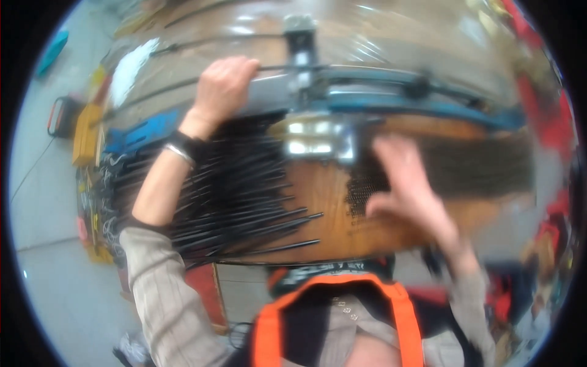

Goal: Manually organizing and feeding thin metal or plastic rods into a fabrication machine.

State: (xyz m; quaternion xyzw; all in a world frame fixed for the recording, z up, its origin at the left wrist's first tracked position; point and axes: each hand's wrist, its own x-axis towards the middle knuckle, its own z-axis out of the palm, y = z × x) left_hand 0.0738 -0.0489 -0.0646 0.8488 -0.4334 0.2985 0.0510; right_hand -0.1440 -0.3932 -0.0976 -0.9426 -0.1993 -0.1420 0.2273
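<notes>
At the far side of the bench, my left hand is closed round a long, thin black rod, which lies along a grey-blue rail and points toward a metal clamp fixture. Below that wrist spreads a pile of black rods, their ends pointing right. My right hand hangs with thumb and fingers apart, holding nothing visible. It is over or beside a bundle of thin dark rods with small round ends; motion blur hides whether it touches them.
A shiny metal block stands on the wooden bench between the two rod piles. A blue rail runs right from the fixture. At the left are a blue tool, a yellow block and a dark case.
</notes>
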